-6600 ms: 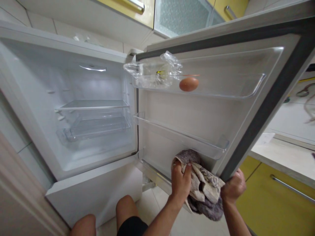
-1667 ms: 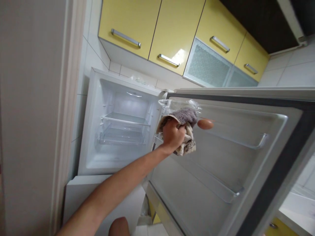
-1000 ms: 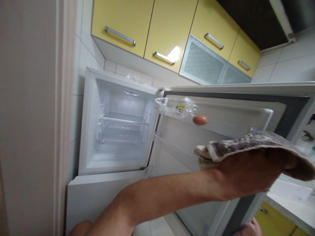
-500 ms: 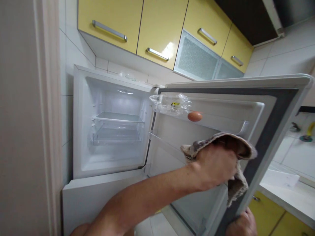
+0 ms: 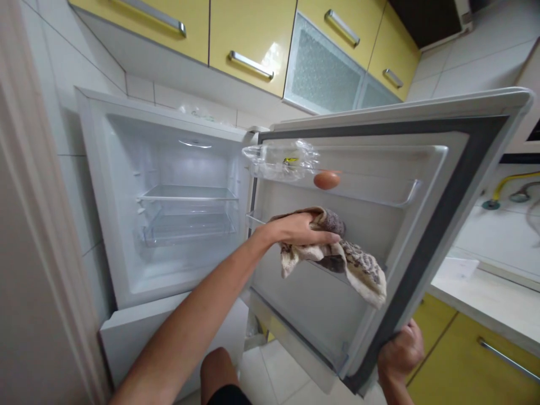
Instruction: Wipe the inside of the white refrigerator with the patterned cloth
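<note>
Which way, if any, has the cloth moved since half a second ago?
Yes, leftward. The cloth in the left hand was by the door's dark seal, right of the egg; now it hangs below the egg.

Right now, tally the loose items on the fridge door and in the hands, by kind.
Egg: 1, on the top door shelf
Plastic bag: 1, on the same shelf, beside the egg
Cloth: 1, held in the left hand
Total: 3
The right hand grips only the edge of the door.
</note>
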`<state>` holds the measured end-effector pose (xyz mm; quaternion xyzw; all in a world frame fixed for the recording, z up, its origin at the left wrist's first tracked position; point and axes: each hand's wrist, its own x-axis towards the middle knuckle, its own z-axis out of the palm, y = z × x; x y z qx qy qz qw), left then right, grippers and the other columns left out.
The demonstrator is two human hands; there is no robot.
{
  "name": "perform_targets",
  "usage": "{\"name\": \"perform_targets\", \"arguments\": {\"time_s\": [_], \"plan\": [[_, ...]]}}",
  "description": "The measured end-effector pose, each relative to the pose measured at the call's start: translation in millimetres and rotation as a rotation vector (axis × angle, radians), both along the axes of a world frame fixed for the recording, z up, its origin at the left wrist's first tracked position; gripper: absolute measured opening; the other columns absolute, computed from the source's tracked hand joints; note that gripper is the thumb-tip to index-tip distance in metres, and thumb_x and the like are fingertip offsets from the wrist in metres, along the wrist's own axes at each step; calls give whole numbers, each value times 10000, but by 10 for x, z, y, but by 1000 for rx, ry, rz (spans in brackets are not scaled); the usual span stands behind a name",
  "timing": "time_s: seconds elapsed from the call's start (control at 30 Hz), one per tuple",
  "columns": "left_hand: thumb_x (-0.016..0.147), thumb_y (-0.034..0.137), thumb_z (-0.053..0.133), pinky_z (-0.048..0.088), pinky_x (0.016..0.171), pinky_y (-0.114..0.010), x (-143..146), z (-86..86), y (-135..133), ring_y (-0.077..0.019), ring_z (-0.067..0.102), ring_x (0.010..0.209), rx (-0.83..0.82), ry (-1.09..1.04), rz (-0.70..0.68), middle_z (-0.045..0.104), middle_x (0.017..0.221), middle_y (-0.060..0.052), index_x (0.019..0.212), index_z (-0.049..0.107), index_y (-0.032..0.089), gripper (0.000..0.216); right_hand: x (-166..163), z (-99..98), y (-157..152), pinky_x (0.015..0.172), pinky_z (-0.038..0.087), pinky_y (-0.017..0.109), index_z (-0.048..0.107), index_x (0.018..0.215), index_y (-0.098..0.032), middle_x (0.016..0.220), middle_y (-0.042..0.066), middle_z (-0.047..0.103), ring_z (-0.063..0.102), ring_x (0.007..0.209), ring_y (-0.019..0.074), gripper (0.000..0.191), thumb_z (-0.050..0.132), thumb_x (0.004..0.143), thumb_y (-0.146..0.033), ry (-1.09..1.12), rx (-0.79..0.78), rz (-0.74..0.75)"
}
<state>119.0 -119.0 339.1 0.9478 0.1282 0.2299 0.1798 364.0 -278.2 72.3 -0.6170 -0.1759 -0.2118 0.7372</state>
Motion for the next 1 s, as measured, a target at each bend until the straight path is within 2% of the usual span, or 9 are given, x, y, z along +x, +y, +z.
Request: {"name": "perform_targets", "arguments": {"time_s": [0.1,0.23,0.33,0.4,0.53,0.63,0.8,0.9,1.0], "plan": [[788,699,707,544,919,-296,86,10,-93,-235,705,1108,27,50,-98,754,1233,-43,1177,684,229,611,-2,-14,9,689,327,317,586,825,-194,773,-3,517,438,738,192,365,452,834,-533,11,23,15],[804,574,755,543,865,-287,314,58,-338,-223,718,1039,133,139,-213,774,1159,-34,1119,715,229,469,62,-61,25,687,345,308,566,762,-196,737,-8,488,444,744,190,389,464,858,-560,-6,21,11],[829,489,742,545,860,-308,472,78,-445,-229,722,1014,206,189,-214,784,1130,-40,1094,733,233,368,116,-89,36,704,374,312,583,778,-194,737,-5,494,474,773,206,404,467,877,-568,-22,11,-7],[831,488,728,542,850,-320,530,83,-421,-232,719,1000,214,216,-247,782,1128,-54,1087,731,218,373,132,-100,39,707,383,313,596,799,-195,742,-4,500,483,779,211,405,461,884,-567,-29,14,-3],[792,486,761,522,847,-278,493,106,-198,-198,702,1007,98,214,-376,768,1149,-47,1136,702,180,465,115,-117,23,708,383,317,602,816,-203,751,-3,505,483,770,213,381,452,886,-546,-33,20,15],[778,368,749,507,781,-256,345,128,26,-179,701,923,88,226,-277,775,1064,-30,1088,704,165,373,90,-127,2,700,372,316,595,811,-206,751,-3,502,474,757,209,358,449,884,-525,-27,0,33],[684,255,722,512,766,-274,-43,34,575,-209,698,897,113,72,59,780,1006,-43,1010,725,162,339,76,-103,-6,693,348,308,596,832,-199,775,-2,508,460,753,195,318,448,841,-480,12,7,24],[618,267,749,548,792,-284,-296,-130,981,-204,699,872,-158,-269,148,780,964,-43,983,717,136,389,78,-73,3,695,343,312,604,853,-196,780,-2,512,461,753,195,323,439,821,-472,33,2,28],[593,266,742,560,793,-280,-515,-322,1324,-179,686,848,-338,-872,308,774,925,-34,929,703,146,358,83,-47,8,702,345,318,602,843,-199,791,6,526,472,773,205,328,437,810,-480,55,-15,18]]}}
